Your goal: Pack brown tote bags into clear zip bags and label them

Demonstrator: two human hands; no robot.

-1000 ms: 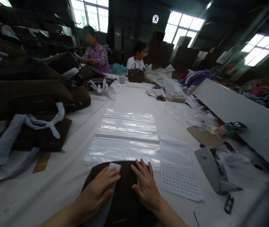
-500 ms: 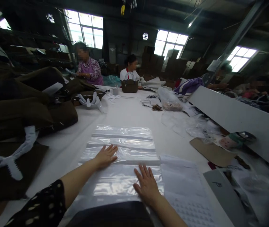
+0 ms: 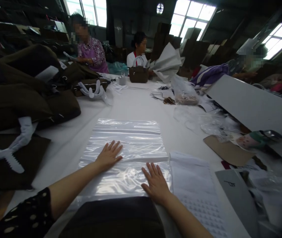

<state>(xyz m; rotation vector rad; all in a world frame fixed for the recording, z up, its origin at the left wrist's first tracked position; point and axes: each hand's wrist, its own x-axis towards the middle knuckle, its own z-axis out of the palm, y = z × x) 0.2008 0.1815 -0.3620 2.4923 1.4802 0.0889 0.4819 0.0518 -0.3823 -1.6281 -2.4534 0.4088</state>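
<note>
My left hand [image 3: 108, 154] lies flat, fingers spread, on a stack of clear plastic bags [image 3: 131, 138] in the middle of the white table [image 3: 136, 102]. My right hand [image 3: 156, 181] rests flat on the nearer part of the same plastic, fingers apart. Neither hand grips anything. A dark brown bag [image 3: 116, 218] lies at the bottom edge, just in front of my arms, partly cut off by the frame.
Brown bags with white wrapped handles [image 3: 22, 99] pile up on the left. A white perforated sheet [image 3: 195, 188] lies right of the plastic. Cardboard, tape [image 3: 257, 138] and a white board [image 3: 252, 105] are at right. Two people sit at the far end beside a brown handbag [image 3: 138, 73].
A second ago both hands pressed on the brown bag. They have moved forward onto the clear plastic, and the brown bag now lies nearer me, below my arms.
</note>
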